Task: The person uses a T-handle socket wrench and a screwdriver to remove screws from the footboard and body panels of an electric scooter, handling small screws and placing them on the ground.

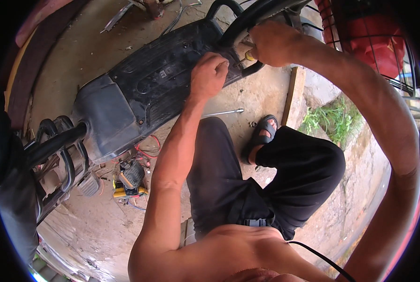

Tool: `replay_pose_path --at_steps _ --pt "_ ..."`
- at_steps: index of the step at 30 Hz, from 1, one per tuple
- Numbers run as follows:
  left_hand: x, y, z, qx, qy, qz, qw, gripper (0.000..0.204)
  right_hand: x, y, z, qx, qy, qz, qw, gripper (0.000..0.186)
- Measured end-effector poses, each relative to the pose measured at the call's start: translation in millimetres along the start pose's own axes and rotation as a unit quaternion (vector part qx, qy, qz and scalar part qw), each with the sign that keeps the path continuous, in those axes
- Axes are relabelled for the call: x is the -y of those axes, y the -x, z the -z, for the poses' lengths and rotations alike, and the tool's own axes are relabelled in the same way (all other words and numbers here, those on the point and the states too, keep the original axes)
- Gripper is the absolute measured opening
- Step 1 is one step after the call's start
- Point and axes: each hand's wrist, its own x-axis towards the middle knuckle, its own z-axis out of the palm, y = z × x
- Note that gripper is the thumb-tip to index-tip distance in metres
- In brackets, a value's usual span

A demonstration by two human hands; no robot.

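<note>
A black plastic footboard (160, 70) of a scooter-like vehicle lies across the upper middle. Above its near right end is my left hand (210, 75), its fingers curled closed; whatever is inside them is hidden. My right hand (275, 44) is closed next to the thick black front tube (247, 21), at the footboard's right end. A yellow-handled tool (250, 56) shows at its fingers, with a thin part toward the footboard. Most of this tool is covered, so its exact kind is unclear.
On the ground lie a metal rod tool (224, 113) and, at lower left, a yellow meter (127, 192) beside wires. A wooden plank (294, 94) borders the grass (332, 120). A wire basket with a red bag (372, 44) hangs upper right. Black tubes (64, 141) stand left.
</note>
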Motion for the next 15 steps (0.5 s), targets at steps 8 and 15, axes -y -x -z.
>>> replay_pose_path --at_steps 8,15 --pt "-4 0 0 -0.008 0.011 -0.003 1.0 0.009 -9 18 -12 -0.125 0.205 0.221 0.945 0.035" --pt "-1 0 -1 -0.002 0.004 -0.001 1.0 0.009 4 20 2 -0.053 -0.007 0.049 0.997 0.021"
